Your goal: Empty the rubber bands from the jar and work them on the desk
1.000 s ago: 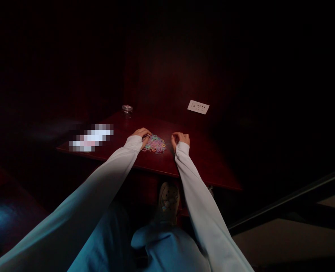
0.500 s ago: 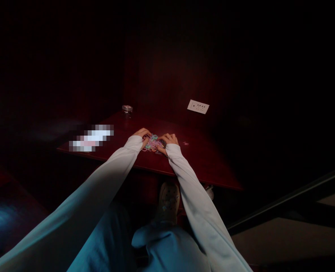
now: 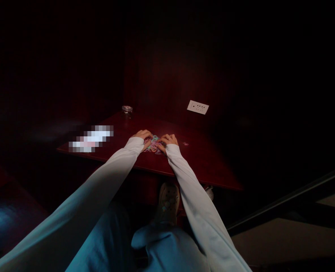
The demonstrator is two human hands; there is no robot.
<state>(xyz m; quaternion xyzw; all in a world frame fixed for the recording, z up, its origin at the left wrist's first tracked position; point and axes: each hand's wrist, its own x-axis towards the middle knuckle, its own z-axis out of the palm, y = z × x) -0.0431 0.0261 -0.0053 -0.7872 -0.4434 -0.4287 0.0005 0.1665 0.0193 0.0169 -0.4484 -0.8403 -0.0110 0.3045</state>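
Both arms outstretched, left hand [image 3: 143,135] and right hand [image 3: 169,139] curl their grip into the rubber bands [image 3: 154,144]

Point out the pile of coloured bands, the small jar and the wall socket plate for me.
pile of coloured bands [image 3: 155,145], head view, on the bands showing between the two hands.
small jar [image 3: 127,110], head view, on its clear top at the table's far corner.
wall socket plate [image 3: 197,107], head view, on the middle of the white face.

Pastel rubber bands [image 3: 155,145], heaped on table [image 3: 201,166]
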